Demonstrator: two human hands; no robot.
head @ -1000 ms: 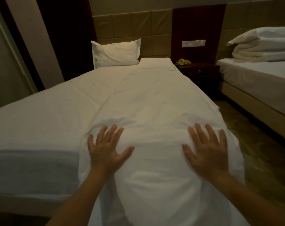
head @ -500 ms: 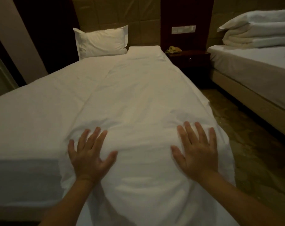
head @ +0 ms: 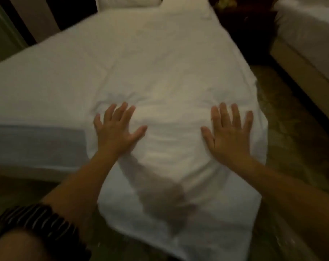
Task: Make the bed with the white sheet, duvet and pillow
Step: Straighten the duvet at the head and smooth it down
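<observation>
Fingers (head: 122,112) of the left hand (head: 114,132) are straight and spread wide, pressed flat on the duvet (head: 169,72) and holding nothing. The fingers (head: 224,113) of the right hand (head: 229,136) lie the same way, palm down, thumb turned inward. Both hands rest at the foot edge of the bed (head: 33,146), well apart, as they did half a second ago.

The white duvet runs in a long strip along the bed's right side, from the head end down to the foot, where it spills over the edge below the hands. The white sheet (head: 37,87) covers the mattress to the left of it. The pillow (head: 128,0) sits at the head end near the left corner.

Compared with the earlier frame, the view has tipped downward and is blurred. The pillow now shows only as a sliver at the top, and a striped sleeve (head: 41,225) on the left arm has come into view. A second bed (head: 307,25) stands across the floor (head: 291,129) on the right; the folded bedding seen on it before is now out of frame.
</observation>
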